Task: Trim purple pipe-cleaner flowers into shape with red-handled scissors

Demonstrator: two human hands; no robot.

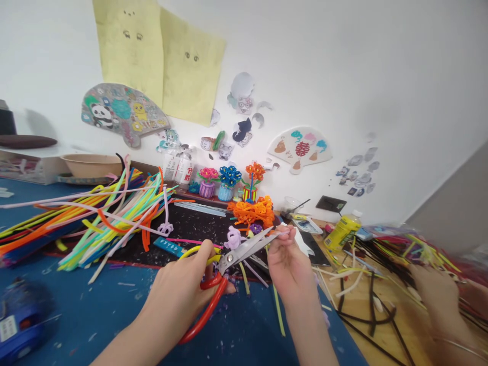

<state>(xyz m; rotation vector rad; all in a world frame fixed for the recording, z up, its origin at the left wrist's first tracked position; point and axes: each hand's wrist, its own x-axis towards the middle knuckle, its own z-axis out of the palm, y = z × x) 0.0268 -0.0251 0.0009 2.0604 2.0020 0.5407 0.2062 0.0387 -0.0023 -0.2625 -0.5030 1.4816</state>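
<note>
My left hand (177, 290) is closed round a pair of scissors (232, 256) with red and yellow handles. The blades are parted and point up to the right, their tips reaching the fingers of my right hand (292, 262). Those fingers are pinched together; a small pale bit shows at their tips, too small to name. Behind the scissors, a lilac pipe-cleaner figure (234, 237) lies on the dark mat (206, 218), close to a bundle of orange pipe-cleaner loops (253, 211). A purple pipe-cleaner flower (255, 229) is beside the blades.
Bundled coloured pipe cleaners (114, 213) spread across the left. Several small flower pots (225, 190) line the wall. A blue glue gun (21, 325) lies front left. At right are a yellow bottle (345, 229), black strips (371, 305) and another person's hands (438, 287).
</note>
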